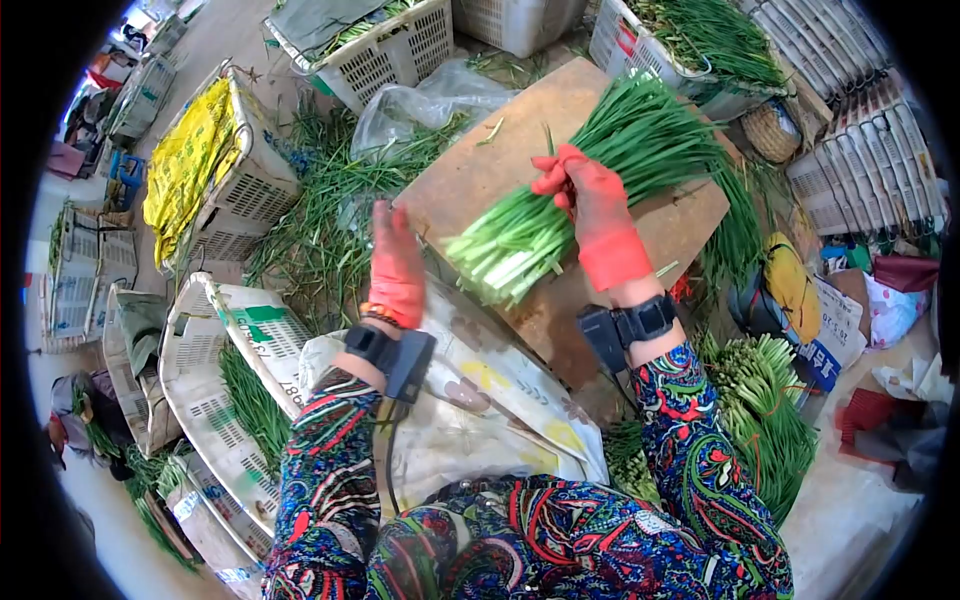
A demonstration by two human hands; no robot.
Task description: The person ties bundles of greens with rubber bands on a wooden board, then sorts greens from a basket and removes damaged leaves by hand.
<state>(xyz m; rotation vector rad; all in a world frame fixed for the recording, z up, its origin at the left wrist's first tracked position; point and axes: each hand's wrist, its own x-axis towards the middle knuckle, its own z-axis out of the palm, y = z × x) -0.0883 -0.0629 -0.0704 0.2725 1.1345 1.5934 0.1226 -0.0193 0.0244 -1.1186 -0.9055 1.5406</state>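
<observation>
A thick bunch of garlic chives (pixel 640 140) lies across the board, pale cut stem ends toward the lower left and green leaves toward the upper right. My right hand (pixel 590 205), in a red glove, is over the middle of the bunch with fingers curled and pinched together on the chives; a thin stalk sticks up beside the fingertips. My left hand (pixel 397 265), also red-gloved, is held up left of the stem ends, apart from them. Its fingers are stretched out with nothing in them. The wooden board (pixel 465 170) is in front of me.
Loose green leaves (pixel 325 195) and clear plastic (pixel 425 100) litter the floor left of the board. Several white crates surround me, one with yellow cloth (pixel 190 165), another with chives (pixel 710 40). Tied bundles (pixel 765 420) lie at my right. A patterned cloth (pixel 490 400) covers my lap.
</observation>
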